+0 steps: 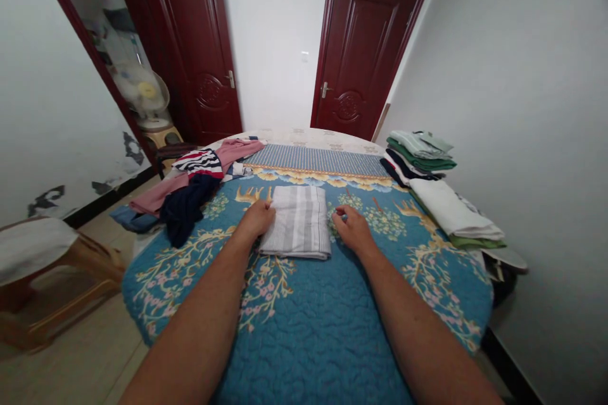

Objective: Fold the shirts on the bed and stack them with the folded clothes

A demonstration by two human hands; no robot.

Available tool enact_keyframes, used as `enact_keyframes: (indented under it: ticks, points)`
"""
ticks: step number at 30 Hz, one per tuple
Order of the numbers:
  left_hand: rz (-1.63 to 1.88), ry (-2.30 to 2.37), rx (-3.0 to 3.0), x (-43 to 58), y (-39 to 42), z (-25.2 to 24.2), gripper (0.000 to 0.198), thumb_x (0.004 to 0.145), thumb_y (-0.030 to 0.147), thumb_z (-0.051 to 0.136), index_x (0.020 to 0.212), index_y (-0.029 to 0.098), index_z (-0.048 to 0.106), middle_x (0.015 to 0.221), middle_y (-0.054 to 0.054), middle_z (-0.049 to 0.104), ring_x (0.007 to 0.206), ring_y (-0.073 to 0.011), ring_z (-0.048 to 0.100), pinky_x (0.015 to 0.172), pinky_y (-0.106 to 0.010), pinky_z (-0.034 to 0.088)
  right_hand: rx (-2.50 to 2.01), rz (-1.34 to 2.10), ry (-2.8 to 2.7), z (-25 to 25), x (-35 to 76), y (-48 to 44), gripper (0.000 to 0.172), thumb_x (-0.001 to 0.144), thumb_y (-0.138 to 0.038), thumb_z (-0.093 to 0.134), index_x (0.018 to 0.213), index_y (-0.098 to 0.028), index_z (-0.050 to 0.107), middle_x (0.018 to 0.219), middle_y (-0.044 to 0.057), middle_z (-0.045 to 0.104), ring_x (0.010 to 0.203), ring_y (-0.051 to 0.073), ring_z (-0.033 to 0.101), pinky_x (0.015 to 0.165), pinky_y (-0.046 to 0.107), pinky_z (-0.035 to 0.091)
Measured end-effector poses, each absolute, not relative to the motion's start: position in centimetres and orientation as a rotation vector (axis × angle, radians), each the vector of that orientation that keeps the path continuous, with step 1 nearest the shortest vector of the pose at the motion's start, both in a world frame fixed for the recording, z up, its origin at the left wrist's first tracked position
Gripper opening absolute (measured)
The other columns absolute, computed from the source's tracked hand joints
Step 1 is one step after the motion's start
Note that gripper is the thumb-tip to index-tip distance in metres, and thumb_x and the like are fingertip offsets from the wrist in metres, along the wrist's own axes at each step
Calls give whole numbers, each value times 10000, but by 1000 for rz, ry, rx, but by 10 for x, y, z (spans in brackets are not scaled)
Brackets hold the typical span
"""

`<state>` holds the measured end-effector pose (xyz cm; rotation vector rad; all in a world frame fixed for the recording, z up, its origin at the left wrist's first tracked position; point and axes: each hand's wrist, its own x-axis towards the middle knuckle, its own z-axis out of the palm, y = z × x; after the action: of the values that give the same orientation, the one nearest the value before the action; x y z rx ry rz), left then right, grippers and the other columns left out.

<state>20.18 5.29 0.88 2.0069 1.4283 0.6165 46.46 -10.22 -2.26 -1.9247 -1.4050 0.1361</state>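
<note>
A folded grey-and-white striped cloth (298,221) lies flat as a neat rectangle on the blue quilted table cover (313,316). My left hand (258,218) is at its left edge, with thumb and fingers closed on the fabric there. Just off the right edge, my right hand (352,228) hovers low over the cover, its fingers bent and a gap between thumb and forefinger. It holds nothing that I can see. What kind of garment the striped cloth is cannot be made out.
Loose clothes in pink, navy and stripes (190,186) are heaped at the table's left edge. At the right stand a stack of folded clothes (420,155) and a folded white garment (453,209). A wooden stool (71,266) is at the left, with white walls close by.
</note>
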Motion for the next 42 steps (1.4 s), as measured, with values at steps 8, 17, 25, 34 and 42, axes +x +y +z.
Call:
enact_keyframes:
  ticks: [8,17,25,34,42]
  points:
    - [547,1464,2121,202,60,-2,166,926,294,566,845,196,672,842,-91,725,890,-266,683,777,-322,474,-1933,125,-1529,-20,451,-104,457,993,-402,631,1389,-176,650,1341,147,700,1231,247,661,1088,355,481]
    - [705,1491,2077,210,57,-4,76,992,256,519,953,220,574,970,-52,717,936,-216,666,828,-289,467,-1830,211,-1761,-7,447,-122,704,933,-472,716,1555,-206,518,1607,174,509,1499,289,475,1230,437,392]
    - [616,1479,2069,207,60,-10,403,964,330,592,1332,167,587,1177,-154,765,1057,-274,714,890,-323,492,-1966,154,-2037,22,409,-149,464,842,-268,729,1290,-228,612,1481,151,552,1267,294,604,1066,391,492]
    - [565,1362,2103,212,52,-2,273,917,226,546,1097,155,738,1031,-132,801,1012,-281,741,872,-323,523,-2163,59,-1798,16,429,-135,211,844,-109,605,1022,-219,628,1114,93,670,985,227,621,839,298,424]
    - [573,1312,2010,210,51,-5,563,877,233,652,1429,136,590,1020,-118,797,896,-270,754,817,-331,567,-1993,336,-1764,9,448,-135,104,821,-149,653,825,-219,578,835,-3,662,788,169,568,700,248,339]
